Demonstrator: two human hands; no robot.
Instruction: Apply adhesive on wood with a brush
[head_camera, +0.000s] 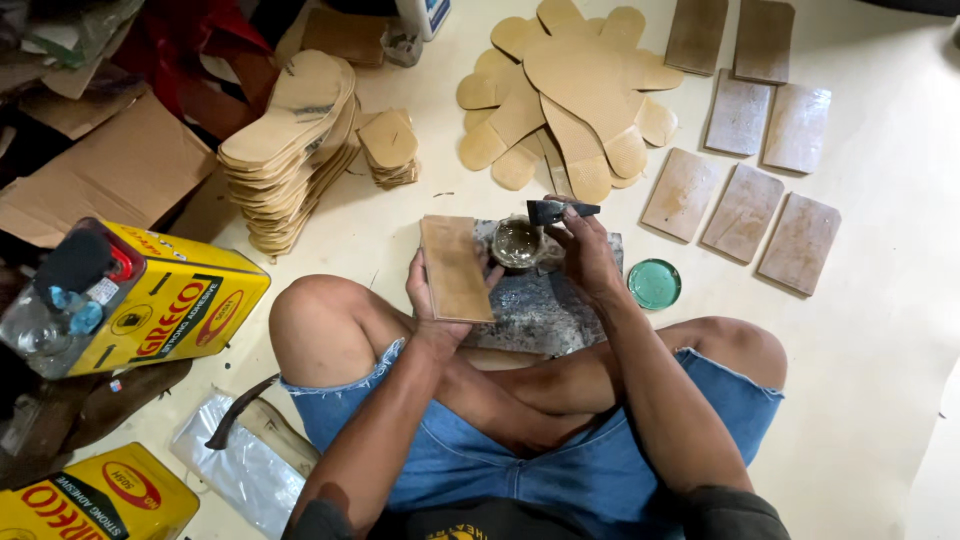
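My left hand (425, 295) holds a tan rectangular piece (455, 267) upright by its lower edge, above my crossed legs. My right hand (587, 252) grips a small dark brush (557, 210), its head over a small round cup of glossy glue (517, 241). The cup stands on a stained grey work slab (545, 305) in front of me on the floor. A green round lid (654, 283) lies just right of the slab.
Several tan rectangles (745, 212) lie spread at the right, sole-shaped cutouts (575, 85) fan out ahead, and stacked soles (290, 140) stand at the left. Two yellow adhesive cans (170, 300) (95, 500), cardboard (120, 165), a hammer (240, 412) and a plastic bag lie to my left.
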